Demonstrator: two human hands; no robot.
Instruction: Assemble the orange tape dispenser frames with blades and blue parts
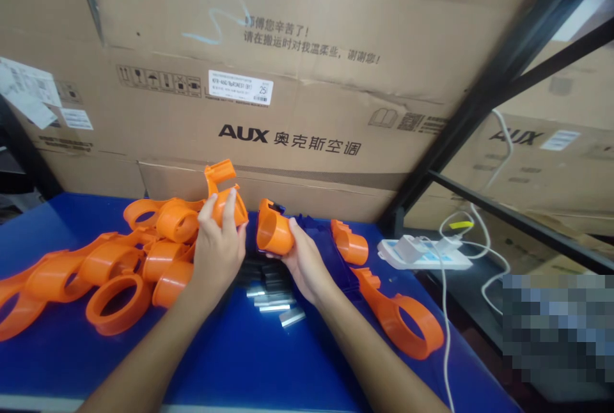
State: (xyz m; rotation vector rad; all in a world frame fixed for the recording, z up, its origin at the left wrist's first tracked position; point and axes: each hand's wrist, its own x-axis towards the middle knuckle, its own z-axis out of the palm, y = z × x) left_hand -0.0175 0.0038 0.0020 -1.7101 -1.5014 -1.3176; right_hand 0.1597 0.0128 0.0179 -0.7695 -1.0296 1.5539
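My left hand [219, 243] is closed around an orange plastic tape dispenser [229, 207], whose arm sticks up above the fingers. Beside it, my right hand [307, 263] grips a second orange tape dispenser [275, 233] by its ring, with a dark blue piece [275, 207] at its top. A small gap separates the two parts. Dark blue plastic pieces [336, 266] lie behind and beside my right hand. Between my forearms are several shiny metal strips [272, 301] and black pieces [266, 272], partly hidden by the hands.
A heap of orange dispensers [112, 259] covers the left of the blue table [230, 362]. More orange dispensers [417, 327] lie at the right. A white power strip [426, 253] with plugs and cables sits at the right edge. Large cardboard boxes [297, 106] and a black frame [460, 93] stand behind.
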